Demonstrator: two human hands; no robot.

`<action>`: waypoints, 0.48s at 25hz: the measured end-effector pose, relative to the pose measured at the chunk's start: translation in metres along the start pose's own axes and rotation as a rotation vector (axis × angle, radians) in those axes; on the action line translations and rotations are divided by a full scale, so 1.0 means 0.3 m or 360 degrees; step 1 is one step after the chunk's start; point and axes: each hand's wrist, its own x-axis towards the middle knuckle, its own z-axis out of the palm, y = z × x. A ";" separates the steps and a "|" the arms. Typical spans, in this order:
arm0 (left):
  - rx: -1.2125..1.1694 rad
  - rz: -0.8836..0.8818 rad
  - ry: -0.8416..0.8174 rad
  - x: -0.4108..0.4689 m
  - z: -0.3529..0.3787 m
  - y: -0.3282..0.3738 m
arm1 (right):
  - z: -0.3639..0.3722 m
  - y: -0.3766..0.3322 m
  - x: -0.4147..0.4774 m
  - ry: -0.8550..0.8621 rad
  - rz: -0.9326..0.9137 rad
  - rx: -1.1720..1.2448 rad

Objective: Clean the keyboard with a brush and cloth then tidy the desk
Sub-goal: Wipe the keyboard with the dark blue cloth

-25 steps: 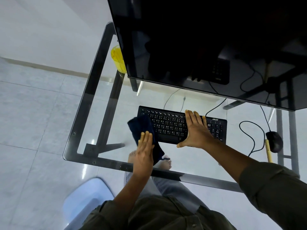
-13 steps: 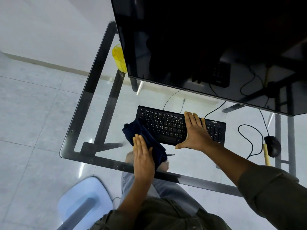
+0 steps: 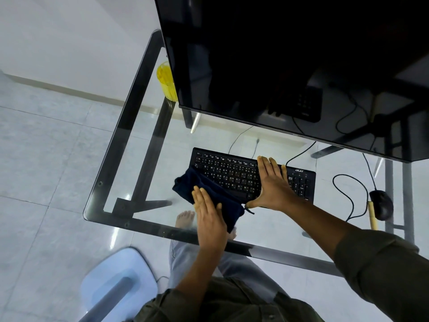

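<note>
The black keyboard (image 3: pixel 251 176) lies flat on the glass desk (image 3: pixel 116 145), just below the bottom edge of the big dark monitor (image 3: pixel 290 66), and there is a dark blue cloth (image 3: pixel 206 194) draped over its near left corner, spilling off onto the glass. The left hand (image 3: pixel 210 219) presses down flat on that cloth, fingers stretched out together and palm down, not clenched around it. The right hand (image 3: pixel 271 184) lies spread open across the keyboard's right-centre keys, fingers reaching toward the far edge, thumb splayed out along the near edge, its tip just beside the cloth's corner; it pins the board without gripping anything. Off to the right, well apart from the keyboard, a black mouse (image 3: pixel 381 208) sits on the glass with its cable (image 3: pixel 343 196) looping beside it, and a pale yellow brush handle (image 3: pixel 372 216) lies right against the mouse, its bristle end out of sight. At the far left of the desk, a yellow cup (image 3: pixel 166 81) peeks out from behind the monitor's edge. Through the glass a bare foot (image 3: pixel 184 218) shows on the tiled floor (image 3: pixel 46 159), and a light blue chair (image 3: pixel 116 280) stands at the person's left.
</note>
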 end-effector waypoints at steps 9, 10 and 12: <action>0.0476 0.0666 -0.0246 0.439 -0.186 -0.012 | -0.003 -0.003 -0.003 -0.0024 -0.0004 -0.0013; 0.0503 0.0664 -0.0260 0.491 -0.187 0.013 | -0.002 -0.001 -0.003 -0.0028 0.0000 -0.0006; 0.0476 0.0618 -0.0210 0.529 -0.179 0.037 | -0.003 -0.001 -0.003 -0.0034 0.0009 0.0006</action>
